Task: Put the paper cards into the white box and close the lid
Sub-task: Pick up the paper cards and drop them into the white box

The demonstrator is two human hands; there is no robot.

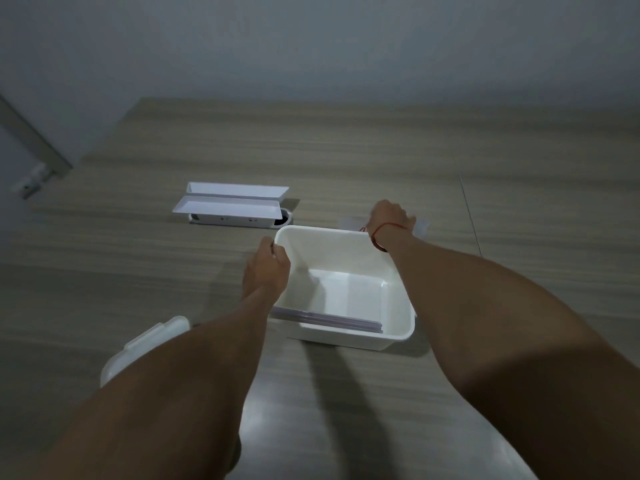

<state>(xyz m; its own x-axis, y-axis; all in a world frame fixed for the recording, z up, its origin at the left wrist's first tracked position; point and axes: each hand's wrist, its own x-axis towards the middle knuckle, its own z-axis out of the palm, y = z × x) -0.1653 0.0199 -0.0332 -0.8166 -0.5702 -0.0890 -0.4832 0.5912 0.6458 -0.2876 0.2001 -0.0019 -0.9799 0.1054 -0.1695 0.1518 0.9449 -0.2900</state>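
Observation:
The open white box stands on the wooden table in the middle of the view. A thin stack of pale purple paper cards lies inside it, against the near wall. My left hand is closed on the box's far left rim corner. My right hand, with a red string at the wrist, reaches past the far right corner. There its fingers curl down onto more pale cards lying on the table. The white lid lies at the lower left, partly hidden under my left forearm.
A white two-tier tray unit sits on the table beyond the box, to the left. A seam in the tabletop runs down the right side. A grey wall rises behind the table's far edge.

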